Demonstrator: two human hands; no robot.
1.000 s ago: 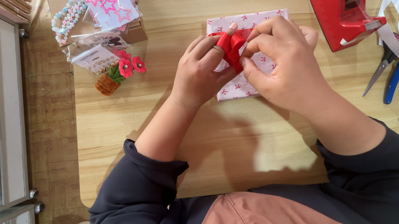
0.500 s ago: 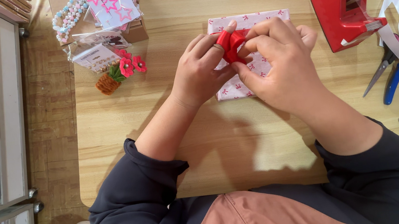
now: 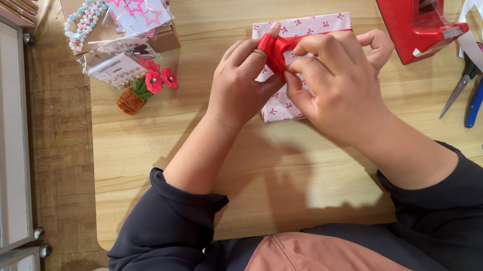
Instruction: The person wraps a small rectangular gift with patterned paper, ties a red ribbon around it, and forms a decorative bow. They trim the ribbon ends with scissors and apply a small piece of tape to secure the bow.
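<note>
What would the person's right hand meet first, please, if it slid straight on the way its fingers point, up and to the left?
The right hand already touches the red ribbon on the pink wrapped box. Straight on, it would probably press into the left hand pinching that ribbon, though depth is unclear.

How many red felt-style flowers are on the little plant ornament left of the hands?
2 clearly: one red flower and a second red flower beside it, above the brown woven pot. A third may sit behind them, partly hidden under the packet.
</note>
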